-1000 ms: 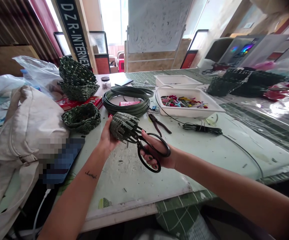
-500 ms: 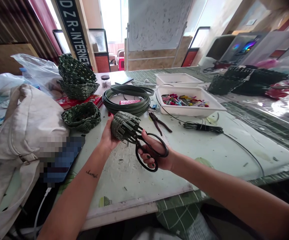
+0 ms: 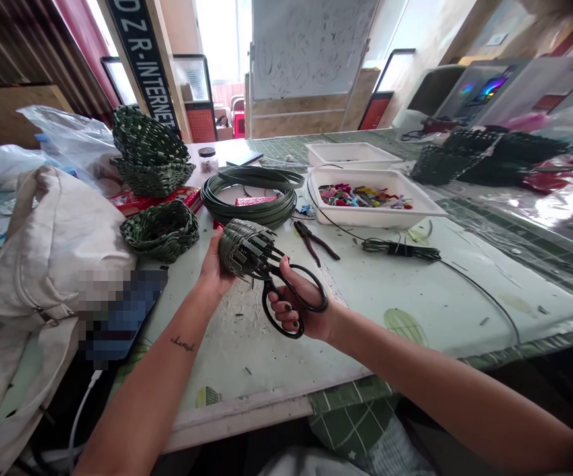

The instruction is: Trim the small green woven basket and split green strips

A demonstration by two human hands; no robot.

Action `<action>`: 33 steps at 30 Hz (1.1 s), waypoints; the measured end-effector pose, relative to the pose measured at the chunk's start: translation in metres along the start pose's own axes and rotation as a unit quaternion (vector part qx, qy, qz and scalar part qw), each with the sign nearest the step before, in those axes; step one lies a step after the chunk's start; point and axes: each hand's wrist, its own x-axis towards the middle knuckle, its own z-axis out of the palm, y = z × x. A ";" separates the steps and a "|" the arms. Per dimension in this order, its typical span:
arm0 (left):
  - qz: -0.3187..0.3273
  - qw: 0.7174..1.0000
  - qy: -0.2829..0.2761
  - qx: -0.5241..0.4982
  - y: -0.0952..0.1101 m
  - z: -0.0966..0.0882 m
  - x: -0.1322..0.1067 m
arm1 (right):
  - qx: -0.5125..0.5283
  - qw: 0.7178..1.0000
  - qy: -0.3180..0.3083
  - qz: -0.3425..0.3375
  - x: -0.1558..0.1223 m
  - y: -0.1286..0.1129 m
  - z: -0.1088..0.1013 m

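Green woven basket (image 3: 239, 248), loose strip ends (image 3: 271, 253)

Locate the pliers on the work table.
In the head view, the pliers lie between the scissors and the white tray of coloured pieces, right of the hands.

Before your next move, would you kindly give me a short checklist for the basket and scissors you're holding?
1. Left hand grip on the basket: ok, the palm and fingers support it from the side.
2. Right hand grip on the scissors: ok, the fingers are through the black handles.
3. Blades among the basket's strips: cannot tell, the strips hide them.
4. Pliers apart from both hands: ok, they lie on the table beyond the scissors.
5. Coil of strips close to the work: ok, it lies just past the basket.
6. Table free of scraps near the hands: not ok, small scraps lie there.
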 end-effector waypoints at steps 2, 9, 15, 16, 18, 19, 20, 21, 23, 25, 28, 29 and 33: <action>0.004 1.000 -0.001 0.001 0.000 0.001 -0.001 | -0.012 1.000 0.010 -0.002 0.001 0.001 0.001; -0.009 1.000 0.000 0.024 -0.001 0.000 -0.002 | -0.059 0.998 0.006 -0.021 0.007 0.006 -0.004; -0.012 0.999 0.010 0.052 -0.004 -0.005 0.001 | -0.090 0.994 0.020 -0.050 0.008 0.014 -0.008; -0.011 0.998 0.015 0.056 -0.005 -0.005 0.001 | -0.096 0.993 0.031 -0.057 0.008 0.016 -0.008; -0.008 0.998 0.020 0.064 -0.006 -0.005 0.001 | -0.104 0.991 0.052 -0.067 0.009 0.020 -0.009; -0.006 0.998 0.019 0.067 -0.007 -0.005 0.001 | -0.107 0.990 0.057 -0.070 0.010 0.021 -0.009; -0.005 0.997 0.017 0.070 -0.007 -0.005 0.001 | -0.109 0.989 0.063 -0.072 0.011 0.021 -0.010; -0.004 0.997 0.014 0.071 -0.006 -0.004 0.001 | -0.112 0.989 0.065 -0.072 0.011 0.021 -0.010; -0.007 0.997 0.007 0.070 -0.005 -0.005 0.001 | -0.118 0.989 0.058 -0.068 0.010 0.018 -0.009; -0.010 0.998 0.000 0.062 -0.004 -0.005 0.002 | -0.121 0.990 0.046 -0.059 0.005 0.013 -0.007; -0.012 0.999 -0.024 0.043 -0.002 -0.005 0.002 | -0.116 0.992 0.024 -0.041 -0.008 0.005 -0.004; -0.012 0.999 -0.033 0.038 -0.002 -0.005 0.002 | -0.117 0.993 0.012 -0.033 -0.012 0.004 -0.003; -0.016 0.998 -0.054 0.039 -0.003 -0.004 -0.001 | -0.134 0.990 -0.044 0.005 -0.020 0.001 -0.006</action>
